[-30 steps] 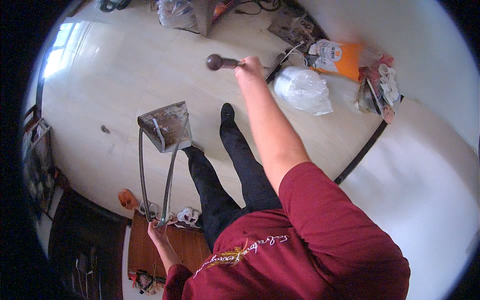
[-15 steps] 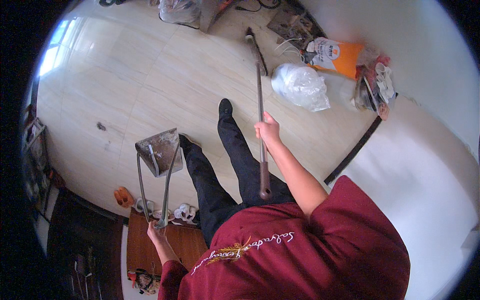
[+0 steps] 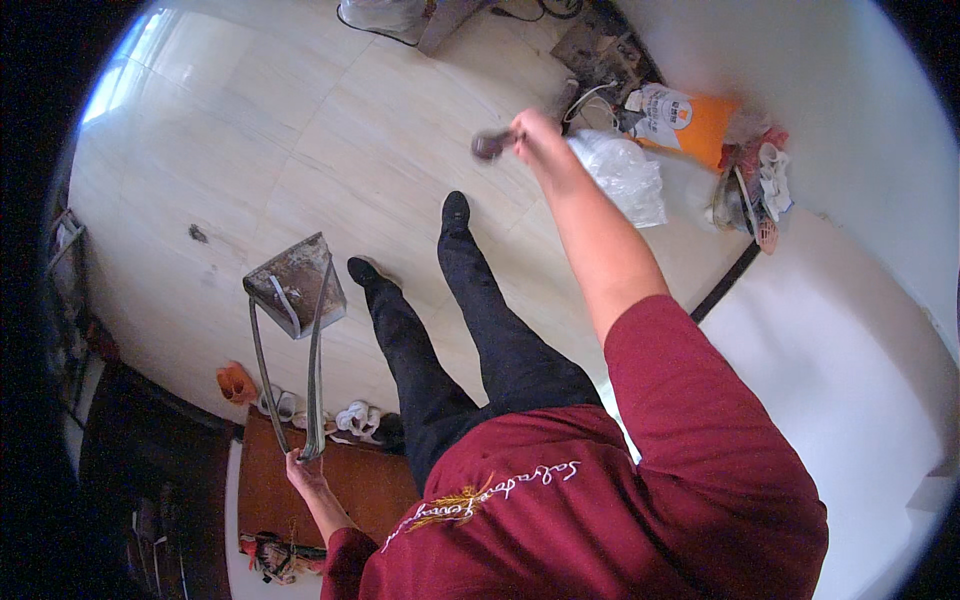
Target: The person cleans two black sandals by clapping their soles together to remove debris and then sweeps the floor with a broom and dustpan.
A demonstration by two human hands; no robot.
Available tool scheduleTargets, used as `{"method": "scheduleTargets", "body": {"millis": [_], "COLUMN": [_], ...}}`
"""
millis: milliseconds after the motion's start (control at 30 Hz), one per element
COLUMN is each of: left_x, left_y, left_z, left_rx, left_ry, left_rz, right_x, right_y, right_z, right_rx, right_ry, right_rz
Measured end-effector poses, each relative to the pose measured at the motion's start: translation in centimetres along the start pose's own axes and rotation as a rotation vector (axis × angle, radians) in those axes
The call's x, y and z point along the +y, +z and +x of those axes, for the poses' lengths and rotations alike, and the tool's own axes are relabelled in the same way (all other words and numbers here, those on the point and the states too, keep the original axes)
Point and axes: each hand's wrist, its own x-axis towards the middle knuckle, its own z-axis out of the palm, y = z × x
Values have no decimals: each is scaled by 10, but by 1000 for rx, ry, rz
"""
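My left hand [image 3: 308, 472] is closed around the top of a long-handled dustpan [image 3: 308, 275]. Its two handle bars run down to a worn metal pan, where a pale strip and some dirt lie, at the left of my feet. Out ahead, at the end of my stretched right arm, my right hand [image 3: 538, 138] grips a broom [image 3: 490, 146] by its brown handle. The handle's rounded end points up toward me, so most of the shaft is foreshortened. Hand and forearm hide most of the broom, and its bristles cannot be made out clearly.
A clear plastic bag [image 3: 620, 180] and an orange and white sack [image 3: 690, 125] stand along the right wall. Cables and a dirty board [image 3: 600, 50] lie at the far right corner. Several shoes [image 3: 355, 420] sit by a brown cabinet [image 3: 350, 490] at lower left. A dark stain [image 3: 197, 233] marks the tiles.
My right hand has moved forward and up with the broom, whose handle has swung from lying lengthwise to pointing at me. The dustpan has shifted slightly left in view.
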Motion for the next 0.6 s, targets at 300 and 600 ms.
{"method": "scheduleTargets", "body": {"millis": [300,600], "left_x": [7,17], "left_y": [4,-21], "left_z": [-36,-10], "left_rx": [-78,-89], "left_ry": [16,50], "left_rz": [-8,151], "right_x": [49,4], "right_y": [-59,25], "right_z": [-191,-54], "right_rx": [282,363], "right_ry": [284,193], "right_rz": [-234,-46]}}
